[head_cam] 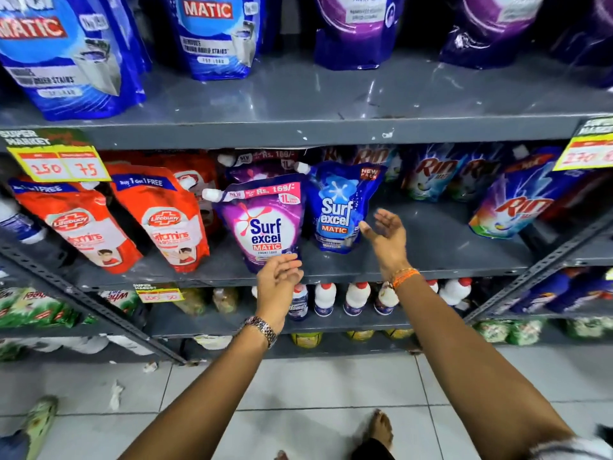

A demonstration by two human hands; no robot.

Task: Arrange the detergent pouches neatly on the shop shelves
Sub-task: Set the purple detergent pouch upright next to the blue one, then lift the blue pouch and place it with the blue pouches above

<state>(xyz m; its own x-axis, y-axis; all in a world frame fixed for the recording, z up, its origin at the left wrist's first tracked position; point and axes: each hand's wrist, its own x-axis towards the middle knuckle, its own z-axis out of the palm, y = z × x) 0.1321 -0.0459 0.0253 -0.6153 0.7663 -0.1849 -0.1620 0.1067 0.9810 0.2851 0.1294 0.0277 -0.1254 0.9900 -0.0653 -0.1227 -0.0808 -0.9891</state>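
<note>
A purple Surf Excel pouch (pixel 263 224) stands upright on the middle grey shelf (pixel 431 247). A blue Surf Excel pouch (pixel 338 207) stands beside it on the right. My left hand (pixel 277 282) hovers open just below the purple pouch's bottom edge, holding nothing. My right hand (pixel 386 239) is open with fingers spread, its fingertips next to the blue pouch's lower right corner; whether it touches is unclear. Another purple pouch (pixel 262 166) stands behind these two.
Red Lifebuoy pouches (pixel 159 217) stand to the left, Rin pouches (pixel 517 207) to the right. Large blue (pixel 212 34) and purple pouches (pixel 358 28) fill the upper shelf. White bottles (pixel 355 298) line the lower shelf. Yellow price tags (pixel 58 162) hang from the shelf edge.
</note>
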